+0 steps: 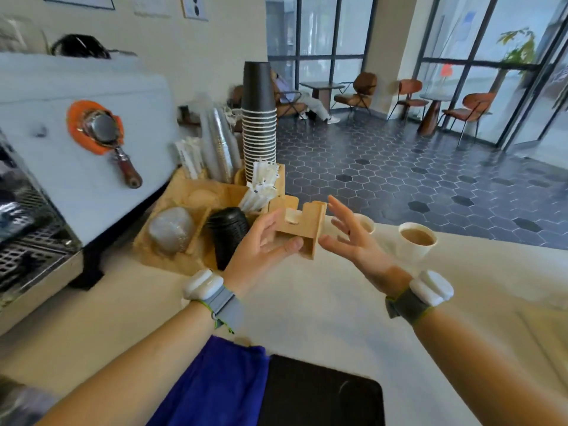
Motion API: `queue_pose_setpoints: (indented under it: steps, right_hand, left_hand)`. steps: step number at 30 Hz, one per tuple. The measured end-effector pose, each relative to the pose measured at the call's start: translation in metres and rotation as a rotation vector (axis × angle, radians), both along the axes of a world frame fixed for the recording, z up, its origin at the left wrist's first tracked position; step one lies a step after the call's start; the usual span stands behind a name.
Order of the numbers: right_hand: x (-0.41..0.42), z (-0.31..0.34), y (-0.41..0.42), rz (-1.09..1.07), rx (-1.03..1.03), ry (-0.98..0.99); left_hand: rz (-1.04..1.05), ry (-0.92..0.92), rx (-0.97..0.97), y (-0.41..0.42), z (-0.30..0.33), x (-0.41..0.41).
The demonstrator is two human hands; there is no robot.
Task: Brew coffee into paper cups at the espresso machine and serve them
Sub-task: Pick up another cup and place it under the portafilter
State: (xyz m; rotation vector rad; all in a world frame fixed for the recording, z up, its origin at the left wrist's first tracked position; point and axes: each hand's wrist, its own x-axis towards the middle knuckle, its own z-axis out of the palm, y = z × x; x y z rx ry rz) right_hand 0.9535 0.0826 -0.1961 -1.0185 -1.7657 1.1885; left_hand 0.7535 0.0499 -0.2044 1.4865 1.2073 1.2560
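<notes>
Item 1. Left hand (261,241): grip closed on a small wooden holder (302,230), thumb under its near face and fingers behind, lifting it clear of the table (307,309). Held up this way, probably so the other hand can reach it or so it can be moved.

Item 2. Right hand (353,238): fingers spread and relaxed, pinching nothing, just right of the grip and close to the holder's side. It looks ready to steady or take the piece.

Item 3. Two filled paper cups: one (416,239) stands right of the grip, beyond the right hand; the other (367,224) is partly hidden behind that hand's fingers. Both sit near the table's far edge, likely set there for serving.

Item 4. Wooden organiser (184,210), left of the grip: black lids (229,229), clear lids (170,229), wrapped straws (261,186), stacked black cups (258,118). Kept within easy reach.

Item 5. Espresso machine (76,142), far left of the grip, a portafilter (107,139) resting on top.
</notes>
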Motion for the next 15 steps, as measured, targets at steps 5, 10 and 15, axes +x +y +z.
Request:
queue_pose_setpoints:
  steps: [5, 10, 15]
  right_hand:
    - [-0.074, 0.017, -0.036, 0.111, -0.007, 0.046]
    - [-0.166, 0.024, -0.085, 0.239, -0.01, 0.034]
    - [-0.224, 0.027, -0.124, 0.344, -0.019, 0.067]
  left_hand:
    - [0.066, 0.015, 0.036, -0.051, 0.008, -0.075]
    - [0.191, 0.014, 0.065, -0.123, 0.012, -0.168]
    - [0.28, 0.035, 0.103, -0.165, 0.013, -0.217]
